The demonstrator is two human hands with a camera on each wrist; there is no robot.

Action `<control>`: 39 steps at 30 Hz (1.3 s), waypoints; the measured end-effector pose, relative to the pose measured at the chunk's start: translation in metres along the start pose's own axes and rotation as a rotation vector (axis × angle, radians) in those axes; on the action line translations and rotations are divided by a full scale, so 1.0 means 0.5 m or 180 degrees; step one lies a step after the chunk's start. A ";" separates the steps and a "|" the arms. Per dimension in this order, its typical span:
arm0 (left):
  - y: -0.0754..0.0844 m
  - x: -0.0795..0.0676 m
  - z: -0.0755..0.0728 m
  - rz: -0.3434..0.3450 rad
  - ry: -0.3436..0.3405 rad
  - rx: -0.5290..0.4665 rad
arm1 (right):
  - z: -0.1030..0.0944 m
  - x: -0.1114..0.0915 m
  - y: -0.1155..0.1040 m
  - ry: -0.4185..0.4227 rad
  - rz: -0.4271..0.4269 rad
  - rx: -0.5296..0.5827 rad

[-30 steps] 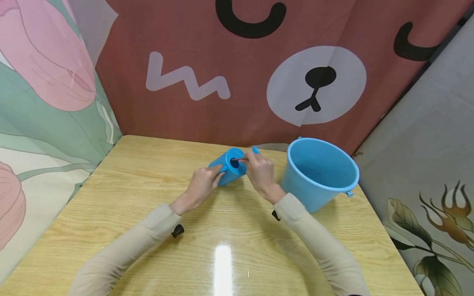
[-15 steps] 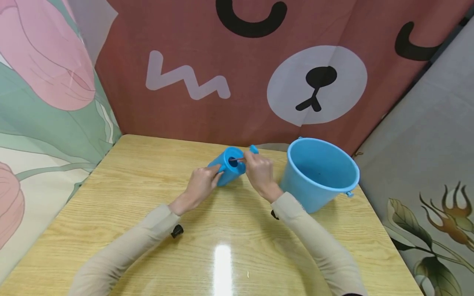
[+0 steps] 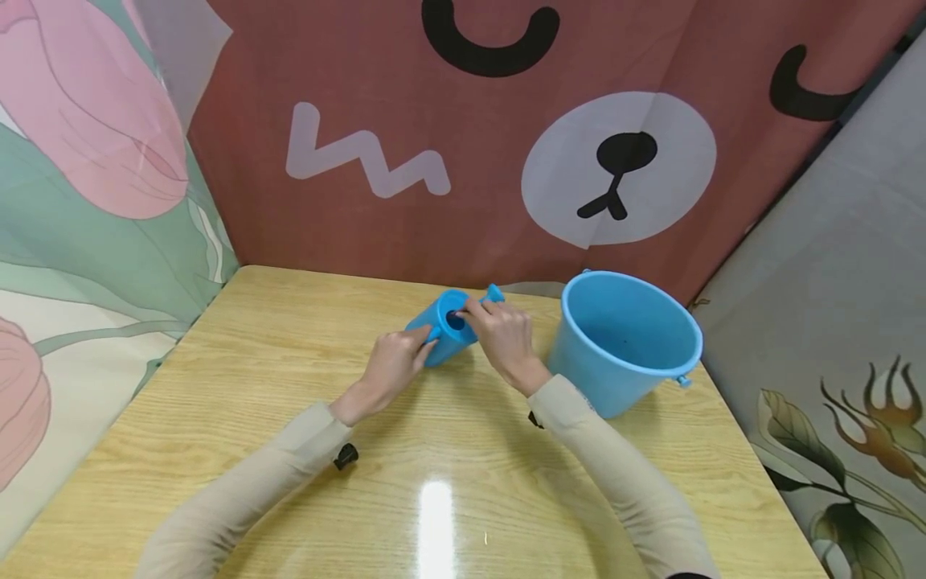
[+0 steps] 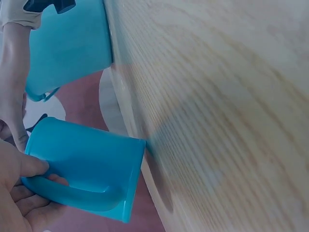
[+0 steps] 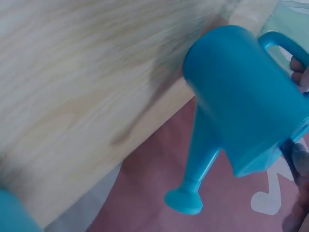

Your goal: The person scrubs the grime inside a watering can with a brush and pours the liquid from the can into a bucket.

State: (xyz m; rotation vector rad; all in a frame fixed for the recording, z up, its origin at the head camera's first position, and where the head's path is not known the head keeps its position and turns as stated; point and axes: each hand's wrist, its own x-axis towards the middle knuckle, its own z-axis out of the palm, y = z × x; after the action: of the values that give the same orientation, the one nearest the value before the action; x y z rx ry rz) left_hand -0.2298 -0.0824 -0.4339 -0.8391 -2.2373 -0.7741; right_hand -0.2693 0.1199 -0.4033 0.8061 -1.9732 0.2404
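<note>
A blue toy watering can [image 3: 450,347] is tilted over the far part of the table, its round opening facing the person. My left hand [image 3: 394,358] grips it by the curved handle [image 4: 72,194]. Fingers of my right hand [image 3: 505,334] are at the opening, pinching a slim dark stick-like piece [image 5: 288,155] that reaches into the can; its inner end is hidden. Beyond the right hand, the can's spout ends in a flared head [image 5: 183,200]. The can's base edge is close to the wooden surface in the left wrist view.
A large light-blue bucket [image 3: 604,378] stands on the wooden table [image 3: 289,354] to the right, near the right forearm. Behind the table's far edge hangs a reddish-brown cloth [image 3: 362,233] with a bear face. Patterned cloths flank both sides.
My right hand has shifted slightly left, closer to the can's opening, and less of the dark piece shows. The left hand keeps its grip with little movement.
</note>
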 end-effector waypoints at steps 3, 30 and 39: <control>0.001 0.002 0.002 0.0033 0.0034 0.0011 | -0.004 0.002 -0.007 -0.0095 0.0110 0.0103; 0.004 0.002 0.008 0.0090 0.0028 0.0017 | -0.015 0.032 -0.026 -0.0441 0.1658 0.1392; 0.003 0.003 0.001 -0.0001 -0.0025 0.0001 | -0.021 0.043 -0.024 -0.0672 0.1652 0.1331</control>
State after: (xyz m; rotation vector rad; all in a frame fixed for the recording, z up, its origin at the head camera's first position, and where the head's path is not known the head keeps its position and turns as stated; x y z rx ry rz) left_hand -0.2297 -0.0805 -0.4325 -0.8430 -2.2443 -0.7717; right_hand -0.2610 0.1063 -0.3818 0.5726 -2.3474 0.9296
